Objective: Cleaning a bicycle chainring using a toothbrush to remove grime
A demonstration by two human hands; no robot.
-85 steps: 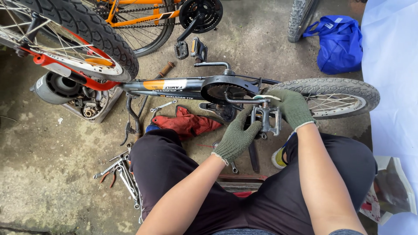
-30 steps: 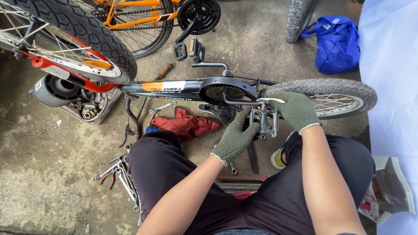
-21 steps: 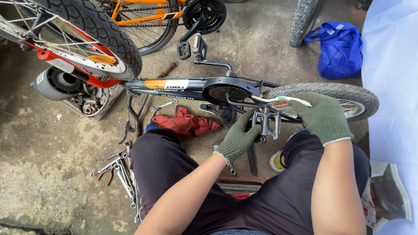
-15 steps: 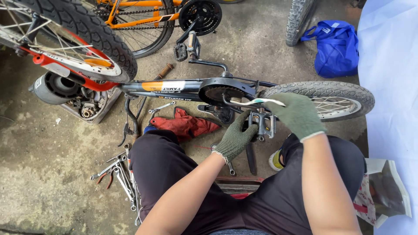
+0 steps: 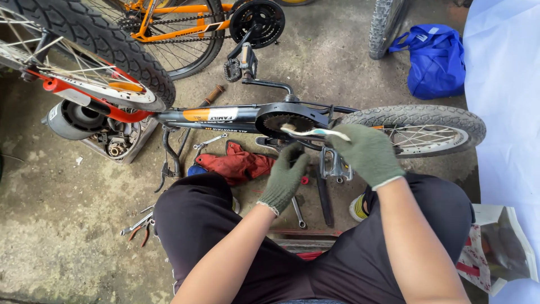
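While the gloved right hand (image 5: 367, 153) is closed around the handle of a toothbrush (image 5: 313, 132), the brush's bristled end lies over the toothed chainring (image 5: 288, 121) of a small black bicycle (image 5: 225, 117) that rests on its side across the concrete floor (image 5: 67, 225). Just below, the gloved left hand (image 5: 286, 177) reaches toward the crank area with its fingers curled; whether it actually clasps anything there cannot be told, since the fingertips disappear against the dark metal. Between the two hands sits a metal pedal (image 5: 334, 165), close under the right glove. The bicycle's rear wheel (image 5: 419, 128) extends to the right, and its frame runs left toward a larger tyre with a red fork (image 5: 90, 67). Under the frame, near the left hand, a red rag (image 5: 239, 163) lies crumpled, with a wrench (image 5: 209, 141) beside it and more hand tools (image 5: 140, 225) scattered by the person's left knee. Farther out, an orange bicycle (image 5: 185, 22) stands at the top, a blue bag (image 5: 436, 59) sits at the upper right, and a grey metal part rests in a tray (image 5: 95, 132) on the left.
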